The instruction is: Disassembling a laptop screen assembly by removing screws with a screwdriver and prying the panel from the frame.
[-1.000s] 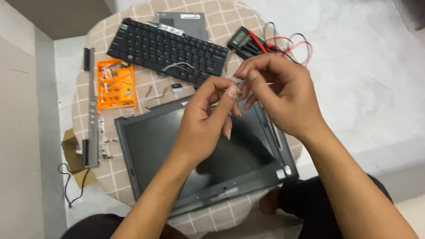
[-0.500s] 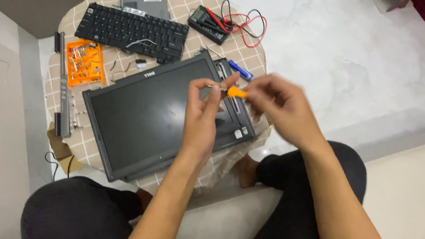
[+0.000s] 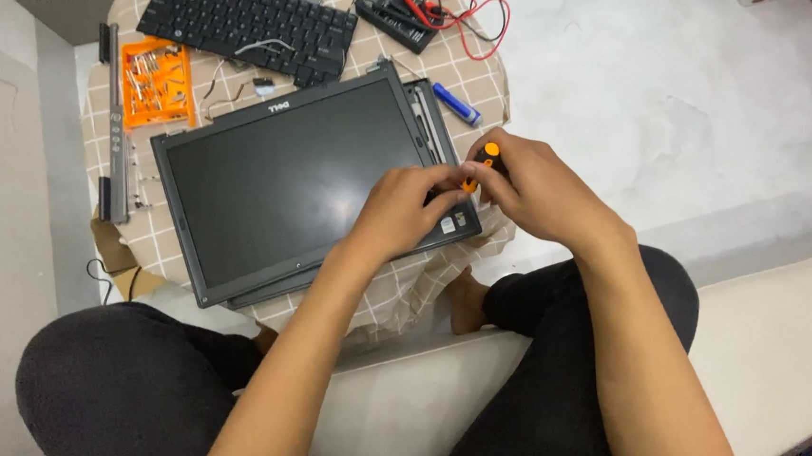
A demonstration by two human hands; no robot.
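Note:
A closed black laptop [image 3: 289,184] lies lid-up on a small round table with a checked cloth [image 3: 401,285]. My right hand [image 3: 532,191] grips a screwdriver with a black and orange handle [image 3: 485,159] over the laptop's near right corner. My left hand [image 3: 405,214] rests on that same corner, its fingertips pinched at the screwdriver's lower end. The tip of the tool is hidden by my fingers.
A detached black keyboard [image 3: 249,25] lies at the table's back, an orange tray of small parts [image 3: 156,82] to its left, a multimeter with red and black leads [image 3: 400,9] to its right. A blue pen-like tool [image 3: 456,103] and a long black strip [image 3: 113,125] lie beside the laptop.
The view has tilted down toward my lap. My hands dropped from mid-air onto the laptop's near right corner, and the screwdriver now stands over it.

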